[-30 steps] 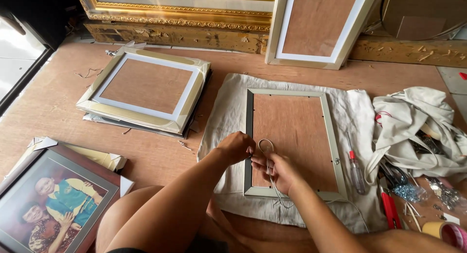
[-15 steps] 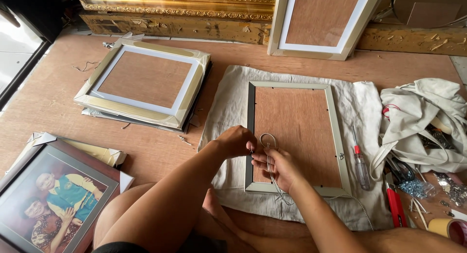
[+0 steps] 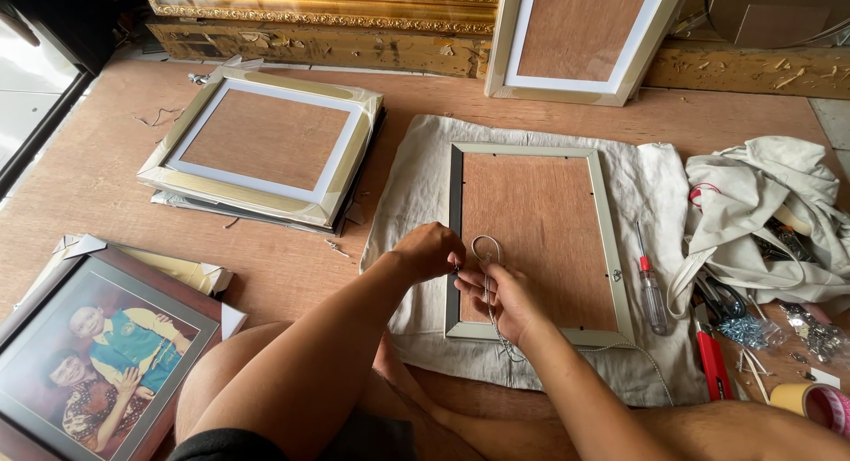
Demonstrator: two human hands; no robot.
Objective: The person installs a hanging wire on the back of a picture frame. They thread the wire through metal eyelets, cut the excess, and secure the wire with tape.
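framed photo (image 3: 97, 355) sits nearest at the person's left, red-handled cutter (image 3: 713, 359) and tape roll (image 3: 819, 406) at the right. left hand (image 3: 431, 250) is pinched closed and right hand (image 3: 500, 293) curled around a loop of cord (image 3: 485, 248) at the left rail of the face-down silver frame (image 3: 536, 235), which lies on a grey cloth (image 3: 416, 195) mid-floor, screwdriver (image 3: 651, 284) just beside it. further out: a stack of wrapped frames (image 3: 261, 147) at left, another frame (image 3: 580, 36) leaning at the back.
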